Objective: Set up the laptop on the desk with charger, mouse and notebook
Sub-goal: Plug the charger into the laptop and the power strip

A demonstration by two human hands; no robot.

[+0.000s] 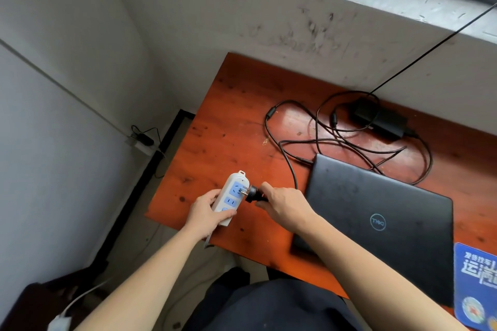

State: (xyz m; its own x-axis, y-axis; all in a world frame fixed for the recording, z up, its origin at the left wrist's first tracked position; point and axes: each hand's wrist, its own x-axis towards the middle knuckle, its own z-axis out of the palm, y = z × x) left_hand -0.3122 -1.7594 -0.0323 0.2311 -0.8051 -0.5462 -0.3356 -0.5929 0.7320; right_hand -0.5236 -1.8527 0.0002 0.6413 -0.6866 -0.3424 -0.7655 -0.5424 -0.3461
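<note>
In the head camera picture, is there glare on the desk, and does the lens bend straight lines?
Head view: soft daylight leaves a pale glare on the desk near the charger cable; the wide lens tilts the walls; the plug and power strip stay sharp.

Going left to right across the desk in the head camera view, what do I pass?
Power strip in the left hand → black plug in the right hand → closed laptop → blue mouse pad.
</note>
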